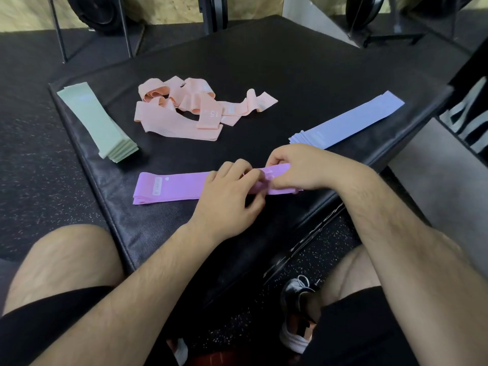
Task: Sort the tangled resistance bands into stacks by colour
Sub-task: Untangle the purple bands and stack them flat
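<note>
A black padded mat point(264, 75) lies on dark speckled rubber flooring point(31, 159), with thin black metal legs point(56, 30) and two dark round weight plates point(92, 11) point(361, 11) behind it before a chipboard wall point(169, 6), and a laced shoe point(297, 313) on the floor by its near edge.

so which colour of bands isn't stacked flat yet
The peach-pink bands, a loose twisted heap in the middle; the green stack, blue stack and purple stack all lie flat.
</note>
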The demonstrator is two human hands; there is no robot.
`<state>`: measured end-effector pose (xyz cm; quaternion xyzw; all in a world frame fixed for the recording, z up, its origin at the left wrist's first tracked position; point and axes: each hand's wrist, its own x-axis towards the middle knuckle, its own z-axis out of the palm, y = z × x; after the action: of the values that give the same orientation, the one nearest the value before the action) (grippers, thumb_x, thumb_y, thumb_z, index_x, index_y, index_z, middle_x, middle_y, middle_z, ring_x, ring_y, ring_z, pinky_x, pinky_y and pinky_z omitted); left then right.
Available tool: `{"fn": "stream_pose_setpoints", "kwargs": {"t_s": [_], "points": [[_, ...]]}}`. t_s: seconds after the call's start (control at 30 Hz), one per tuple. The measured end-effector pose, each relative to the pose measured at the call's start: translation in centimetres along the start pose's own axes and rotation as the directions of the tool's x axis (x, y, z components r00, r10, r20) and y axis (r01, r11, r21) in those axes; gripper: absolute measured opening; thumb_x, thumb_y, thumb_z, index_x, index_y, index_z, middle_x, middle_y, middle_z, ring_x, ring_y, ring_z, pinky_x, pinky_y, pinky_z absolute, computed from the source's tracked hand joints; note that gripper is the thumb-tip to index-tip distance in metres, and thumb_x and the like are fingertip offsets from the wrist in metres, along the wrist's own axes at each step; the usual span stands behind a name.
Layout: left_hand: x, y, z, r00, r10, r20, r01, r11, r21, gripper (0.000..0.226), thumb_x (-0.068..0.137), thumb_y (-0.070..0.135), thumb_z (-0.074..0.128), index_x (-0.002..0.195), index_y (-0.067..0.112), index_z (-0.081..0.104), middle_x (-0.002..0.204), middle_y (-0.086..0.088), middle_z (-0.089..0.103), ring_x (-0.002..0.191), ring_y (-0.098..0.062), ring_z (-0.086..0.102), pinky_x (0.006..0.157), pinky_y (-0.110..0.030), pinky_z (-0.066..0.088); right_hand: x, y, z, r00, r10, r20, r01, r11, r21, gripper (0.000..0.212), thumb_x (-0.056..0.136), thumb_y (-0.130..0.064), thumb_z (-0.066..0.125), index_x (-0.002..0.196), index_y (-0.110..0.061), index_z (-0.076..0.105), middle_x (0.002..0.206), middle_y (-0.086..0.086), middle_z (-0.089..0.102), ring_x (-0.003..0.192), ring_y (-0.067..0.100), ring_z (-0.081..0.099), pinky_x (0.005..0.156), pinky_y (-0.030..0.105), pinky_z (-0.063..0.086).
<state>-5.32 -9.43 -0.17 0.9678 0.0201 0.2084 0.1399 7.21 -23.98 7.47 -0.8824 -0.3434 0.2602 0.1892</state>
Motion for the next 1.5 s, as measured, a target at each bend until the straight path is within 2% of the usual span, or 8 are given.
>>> {"fn": "stream_pose_setpoints", "kwargs": {"t_s": [0.2, 0.57, 0.77, 0.9, 1.03, 1.23, 1.37, 1.5], "points": [[0.0, 0.0, 0.1, 0.999, -0.029, 0.016, 0.029, 1.000, -0.009, 0.022, 0.093, 0.043, 0.055, 0.112, 0.033, 0.062, 0.107, 0.014, 0.049, 0.099, -0.014, 0.045, 0.082, -0.034, 0.039, -0.8, 2.2, -0.9, 0.999, 0.035, -0.040, -0.033, 0.998, 0.055, 0.013, 0.085, -0.019, 0.068, 0.095, -0.026, 0.066, 0.063, 0.000, 0.072, 0.058, 0.009, 0.063, 0.059, 0.028, 0.049], [0.2, 0.3, -0.4, 0.996, -0.069, 0.055, 0.071, 0.997, -0.033, 0.020, 0.093, 0.047, 0.057, 0.110, 0.036, 0.061, 0.105, 0.017, 0.047, 0.101, -0.010, 0.043, 0.087, -0.032, 0.035, -1.5, 3.5, -0.4, 0.985, 0.076, -0.152, -0.066, 0.995, 0.068, 0.016, 0.086, -0.014, 0.064, 0.097, -0.025, 0.063, 0.064, -0.007, 0.071, 0.062, 0.009, 0.069, 0.058, 0.024, 0.043], [2.3, 0.5, -1.0, 0.991, -0.052, 0.125, 0.055, 0.998, -0.019, 0.012, 0.095, 0.035, 0.061, 0.103, 0.027, 0.064, 0.106, 0.011, 0.050, 0.098, -0.014, 0.044, 0.089, -0.034, 0.036, -1.3, 3.8, 0.2, 0.973, -0.005, -0.230, -0.018, 0.995, -0.098, 0.035, 0.086, -0.017, 0.065, 0.118, -0.030, 0.060, 0.099, -0.013, 0.059, 0.084, 0.008, 0.059, 0.071, 0.029, 0.049], [3.5, 1.1, -1.4, 0.966, -0.049, 0.255, 0.077, 0.992, -0.098, 0.030, 0.096, 0.042, 0.061, 0.120, 0.024, 0.058, 0.123, 0.009, 0.057, 0.111, -0.014, 0.051, 0.092, -0.030, 0.032, -1.5, 3.9, 0.6, 0.971, -0.033, -0.236, -0.002, 0.990, -0.144, 0.038, 0.090, -0.019, 0.063, 0.126, -0.032, 0.060, 0.121, -0.010, 0.054, 0.099, 0.014, 0.060, 0.087, 0.039, 0.054], [4.4, 1.5, -1.6, 0.932, -0.057, 0.359, 0.097, 0.991, -0.095, 0.039, 0.096, 0.036, 0.062, 0.132, 0.022, 0.054, 0.128, 0.006, 0.058, 0.121, -0.018, 0.051, 0.102, -0.037, 0.041, -1.6, 3.8, 0.7, 0.968, -0.033, -0.249, -0.001, 0.991, -0.137, 0.034, 0.091, -0.014, 0.061, 0.122, -0.029, 0.063, 0.118, -0.006, 0.060, 0.101, 0.017, 0.062, 0.087, 0.041, 0.056], [6.7, 1.9, -2.3, 0.857, -0.086, 0.508, 0.091, 0.996, 0.015, 0.048, 0.092, 0.036, 0.068, 0.136, 0.026, 0.053, 0.126, 0.002, 0.050, 0.122, -0.021, 0.048, 0.104, -0.046, 0.042, -1.8, 3.3, 1.1, 0.972, -0.029, -0.233, 0.002, 0.993, -0.114, 0.038, 0.093, -0.006, 0.054, 0.125, -0.025, 0.061, 0.115, -0.008, 0.048, 0.089, 0.014, 0.057, 0.080, 0.036, 0.054], [7.7, 1.8, -2.5, 0.808, -0.119, 0.577, 0.126, 0.992, 0.028, 0.037, 0.091, 0.039, 0.067, 0.124, 0.026, 0.055, 0.119, 0.003, 0.042, 0.118, -0.023, 0.045, 0.103, -0.045, 0.041, -2.0, 3.1, 1.2, 0.980, -0.021, -0.198, 0.001, 0.995, -0.102, 0.037, 0.094, -0.005, 0.052, 0.122, -0.026, 0.061, 0.115, -0.005, 0.045, 0.085, 0.017, 0.059, 0.079, 0.038, 0.056], [7.5, 1.9, -2.4, 0.826, -0.070, 0.560, 0.052, 0.997, 0.048, 0.021, 0.093, 0.041, 0.064, 0.102, 0.029, 0.049, 0.117, 0.004, 0.044, 0.107, -0.019, 0.041, 0.091, -0.036, 0.032, -2.2, 3.1, 1.4, 0.979, -0.036, -0.201, 0.018, 0.995, -0.095, 0.025, 0.094, -0.007, 0.052, 0.105, -0.027, 0.062, 0.114, -0.005, 0.043, 0.080, 0.019, 0.059, 0.070, 0.035, 0.052]]}}
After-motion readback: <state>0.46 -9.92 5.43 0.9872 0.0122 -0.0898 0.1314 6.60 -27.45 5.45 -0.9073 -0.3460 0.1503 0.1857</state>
